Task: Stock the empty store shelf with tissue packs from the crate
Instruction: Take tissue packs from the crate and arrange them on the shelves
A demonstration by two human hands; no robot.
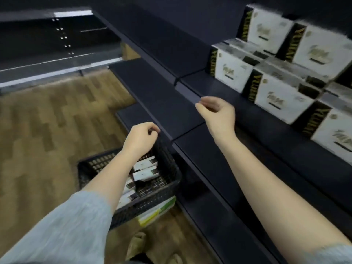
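Both hands are empty, fingers loosely curled: left hand point(141, 138) above the black plastic crate point(167, 189) of white tissue packs point(145, 175) at six o'clock, right hand point(215, 113) nearing the dark shelf point(238, 96), seemingly between loads.

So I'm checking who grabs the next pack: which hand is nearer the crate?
Left. The left hand hovers right above the crate, by its far rim; the right hand is up at the shelf edge.

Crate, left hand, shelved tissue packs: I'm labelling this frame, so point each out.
Crate point(172, 182): head view, right mesh wall.
Left hand point(140, 137): head view, back of hand.
Shelved tissue packs point(231, 70): head view, front face of leftmost pack.
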